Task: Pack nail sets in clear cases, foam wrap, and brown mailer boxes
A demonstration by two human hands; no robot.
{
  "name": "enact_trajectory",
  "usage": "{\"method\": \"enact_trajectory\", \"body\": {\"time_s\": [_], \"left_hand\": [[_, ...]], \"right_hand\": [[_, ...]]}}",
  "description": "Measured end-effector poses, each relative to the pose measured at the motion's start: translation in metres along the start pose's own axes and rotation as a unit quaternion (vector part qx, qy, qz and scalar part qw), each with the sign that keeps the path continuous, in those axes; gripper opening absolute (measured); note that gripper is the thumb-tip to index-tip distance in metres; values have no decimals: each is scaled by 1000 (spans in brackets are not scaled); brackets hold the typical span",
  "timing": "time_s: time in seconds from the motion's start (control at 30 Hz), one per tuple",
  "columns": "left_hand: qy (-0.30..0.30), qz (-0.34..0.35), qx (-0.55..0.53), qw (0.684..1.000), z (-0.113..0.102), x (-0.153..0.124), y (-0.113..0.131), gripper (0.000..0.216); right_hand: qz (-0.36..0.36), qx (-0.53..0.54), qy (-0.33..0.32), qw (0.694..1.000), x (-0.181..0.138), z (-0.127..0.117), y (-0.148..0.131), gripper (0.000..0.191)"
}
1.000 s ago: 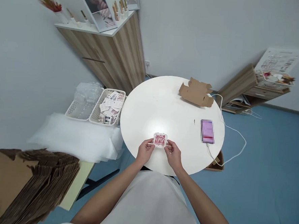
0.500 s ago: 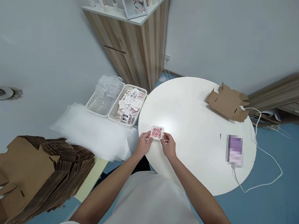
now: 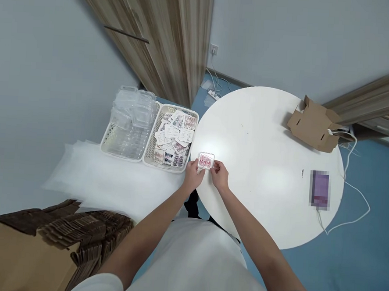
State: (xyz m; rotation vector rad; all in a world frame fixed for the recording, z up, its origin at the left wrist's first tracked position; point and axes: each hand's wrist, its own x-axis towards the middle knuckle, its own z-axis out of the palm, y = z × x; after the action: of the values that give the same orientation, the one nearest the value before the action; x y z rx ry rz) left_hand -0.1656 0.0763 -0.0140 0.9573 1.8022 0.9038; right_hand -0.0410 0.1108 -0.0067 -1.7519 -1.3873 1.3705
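Between my two hands, over the left edge of the round white table (image 3: 260,193), is a small clear plastic box (image 3: 206,160) with rows of red-pink press-on nails inside. My left hand (image 3: 193,176) grips its left side, fingers closed. On the right side, my right hand (image 3: 219,175) pinches the box between thumb and fingers. Just left of my hands stands a white basket (image 3: 147,160) holding cards and packs of nails (image 3: 175,133). Beside it, another white basket (image 3: 123,156) carries clear plastic cases (image 3: 134,109).
White foam sheets (image 3: 106,179) lie in front of the baskets. Folded brown cardboard boxes (image 3: 76,239) are stacked at lower left. On the table's right are a brown cardboard box (image 3: 314,124), a blurred purple object (image 3: 320,189) and a white cable (image 3: 354,221). A wooden cabinet (image 3: 162,33) stands behind.
The view has tipped downward and shifted, so the cabinet top has left the picture. Both hands still hold the clear box, and the left hand's fingers have shifted slightly on it.
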Motion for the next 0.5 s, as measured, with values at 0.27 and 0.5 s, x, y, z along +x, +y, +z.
{"method": "enact_trajectory", "body": {"time_s": [0.27,0.5], "left_hand": [[-32,6,32,999,4,-7,-4,65],[-47,3,40,998,4,-5,-8,69]], "right_hand": [[-11,-48,10,999,-2,3,-1,38],[-22,-75,21,997,-1,3,2,39]]}}
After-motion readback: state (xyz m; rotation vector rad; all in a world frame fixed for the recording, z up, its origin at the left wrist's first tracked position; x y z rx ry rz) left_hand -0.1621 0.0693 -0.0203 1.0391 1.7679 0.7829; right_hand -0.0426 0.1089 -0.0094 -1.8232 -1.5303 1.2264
